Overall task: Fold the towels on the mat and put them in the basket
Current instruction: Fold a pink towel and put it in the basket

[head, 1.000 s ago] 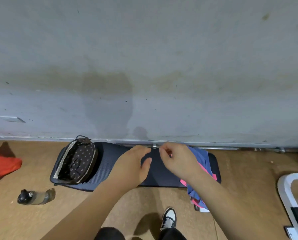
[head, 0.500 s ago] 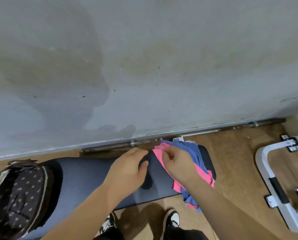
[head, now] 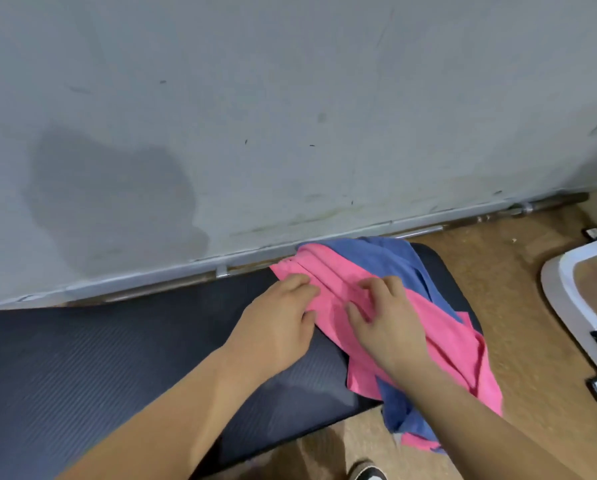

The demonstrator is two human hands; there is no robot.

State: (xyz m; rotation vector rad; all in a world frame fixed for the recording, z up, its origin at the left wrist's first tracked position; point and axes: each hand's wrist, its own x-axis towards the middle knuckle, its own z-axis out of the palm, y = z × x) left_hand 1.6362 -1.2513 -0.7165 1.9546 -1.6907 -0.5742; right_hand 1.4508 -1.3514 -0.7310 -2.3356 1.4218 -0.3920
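Left hand (head: 276, 330) pinches pink towel (head: 442, 327) (right hand's (head: 390, 330) grip unclear); we should pull 2 corners flat along mat (head: 117, 358).

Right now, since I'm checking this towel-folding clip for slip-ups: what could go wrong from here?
1. The pink towel lies bunched over the blue towel. With the left hand and right hand both gripping the pink one, lifting it may drag the blue one along.
2. Both towels hang past the mat edge onto the floor, so they could slide off or pick up dirt.
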